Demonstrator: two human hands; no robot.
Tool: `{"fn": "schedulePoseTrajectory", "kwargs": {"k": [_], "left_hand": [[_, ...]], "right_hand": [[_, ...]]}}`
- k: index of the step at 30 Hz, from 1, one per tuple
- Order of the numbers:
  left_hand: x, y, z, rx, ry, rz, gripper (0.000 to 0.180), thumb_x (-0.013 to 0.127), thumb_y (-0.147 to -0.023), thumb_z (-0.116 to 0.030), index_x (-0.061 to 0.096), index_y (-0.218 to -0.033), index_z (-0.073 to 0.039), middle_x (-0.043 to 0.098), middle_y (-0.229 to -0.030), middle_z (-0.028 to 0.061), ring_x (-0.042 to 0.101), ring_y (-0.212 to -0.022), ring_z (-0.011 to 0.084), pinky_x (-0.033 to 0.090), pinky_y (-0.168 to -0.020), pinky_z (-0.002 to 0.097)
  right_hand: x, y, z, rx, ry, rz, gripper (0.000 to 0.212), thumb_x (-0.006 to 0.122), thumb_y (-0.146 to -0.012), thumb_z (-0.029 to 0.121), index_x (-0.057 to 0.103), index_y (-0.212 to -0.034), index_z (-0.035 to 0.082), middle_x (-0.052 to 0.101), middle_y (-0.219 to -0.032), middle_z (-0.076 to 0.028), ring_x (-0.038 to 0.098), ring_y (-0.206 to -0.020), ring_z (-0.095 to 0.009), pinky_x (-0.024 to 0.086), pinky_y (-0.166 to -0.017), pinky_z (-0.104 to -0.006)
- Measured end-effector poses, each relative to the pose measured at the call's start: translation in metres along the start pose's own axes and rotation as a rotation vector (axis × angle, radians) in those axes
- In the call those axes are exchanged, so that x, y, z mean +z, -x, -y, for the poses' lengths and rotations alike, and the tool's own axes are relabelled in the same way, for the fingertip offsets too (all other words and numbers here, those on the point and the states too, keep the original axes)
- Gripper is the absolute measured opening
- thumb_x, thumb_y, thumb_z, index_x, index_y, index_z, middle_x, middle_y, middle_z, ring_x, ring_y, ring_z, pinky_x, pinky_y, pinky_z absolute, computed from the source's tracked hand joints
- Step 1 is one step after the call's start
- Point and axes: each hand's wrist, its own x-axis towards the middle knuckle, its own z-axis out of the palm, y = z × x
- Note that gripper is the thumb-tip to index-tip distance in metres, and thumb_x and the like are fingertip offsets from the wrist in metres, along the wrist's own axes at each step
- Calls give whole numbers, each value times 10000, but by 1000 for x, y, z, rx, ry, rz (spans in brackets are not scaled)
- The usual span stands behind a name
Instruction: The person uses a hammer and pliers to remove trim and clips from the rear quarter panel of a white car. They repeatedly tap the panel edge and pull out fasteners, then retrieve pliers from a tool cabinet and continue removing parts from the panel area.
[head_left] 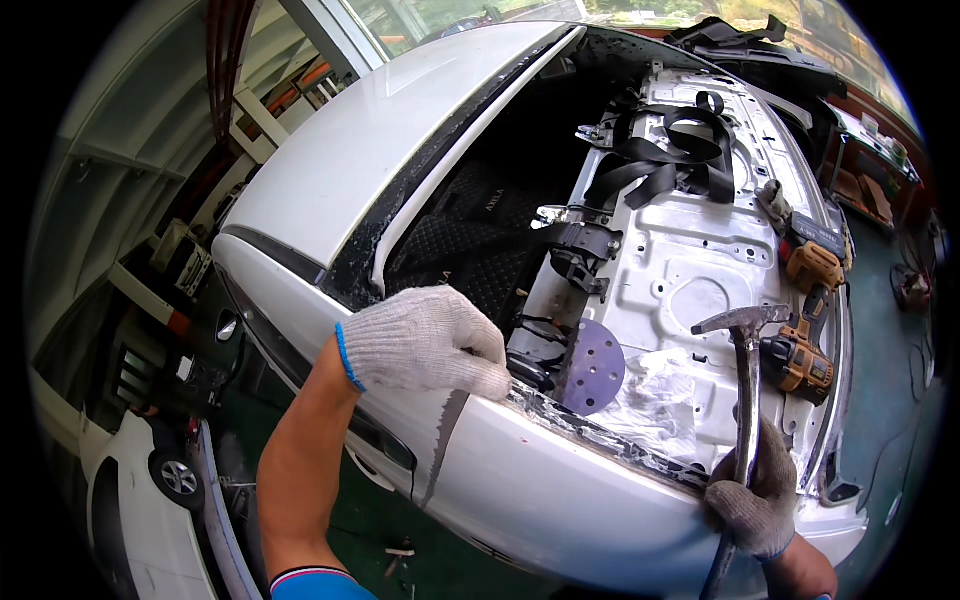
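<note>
Both my hands wear whitish knit gloves. My left hand [428, 342] is closed at the top edge of the white car body [540, 450], its fingers curled and thumb pressed in; whatever lies inside is hidden. Just below it, a dark grey jagged-edged strip [443, 450] runs down the panel. My right hand [762, 490] wraps round the shaft of a hammer [747, 385], which stands upright with its metal head on top. Between the hands, a purple sanding disc [592, 368] with holes leans near the body edge, beside a crumpled white cloth or paper [655, 400].
An orange-and-black cordless power tool [800, 355] lies right of the hammer, another [815, 262] farther back. Black straps [690, 150] coil on the bare metal panel. The white roof [385, 120] rises at left beside the dark cabin opening. Another white car [150, 500] stands lower left.
</note>
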Motion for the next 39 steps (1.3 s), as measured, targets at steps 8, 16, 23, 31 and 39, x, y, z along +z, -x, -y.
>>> {"fn": "schedulePoseTrajectory", "kwargs": {"k": [8, 16, 23, 31, 39], "left_hand": [[4, -5, 14, 152, 28, -28, 280, 776, -871, -283, 831, -946, -18, 773, -809, 130, 739, -736, 247, 584, -711, 365], [0, 0, 17, 129, 25, -17, 318, 752, -902, -328, 823, -948, -21, 763, -795, 138, 726, -713, 254, 576, -682, 370], [2, -6, 28, 286, -4, -53, 351, 742, -900, -368, 803, -898, -22, 714, -756, 162, 697, -688, 292, 552, -661, 397], [2, -6, 24, 191, -6, 0, 358, 735, -907, -374, 798, -885, -23, 706, -765, 177, 690, -699, 326, 546, -680, 427], [2, -11, 27, 196, -11, -20, 362, 733, -903, -374, 794, -895, -17, 707, -771, 179, 693, -706, 337, 551, -692, 435]], "right_hand": [[16, 1, 46, -369, 131, -21, 1028, 922, -771, 108, 326, -1587, -79, 723, -779, -144, 681, -555, -199, 546, -474, -282], [72, -61, 98, -516, 711, 320, 418, 803, -942, 224, 678, -1264, -12, 761, -974, -164, 763, -863, -257, 593, -797, -370], [75, -99, 62, -602, 1150, 373, 353, 827, -901, 285, 699, -1105, 27, 757, -861, -163, 770, -772, -343, 600, -684, -410], [76, -96, 72, -653, 1192, 438, 368, 857, -761, 305, 750, -1032, 79, 734, -825, -157, 723, -723, -377, 580, -704, -424], [85, -101, 65, -619, 1321, 389, 278, 833, -784, 270, 728, -976, 99, 707, -751, -130, 719, -682, -356, 563, -632, -428]]}}
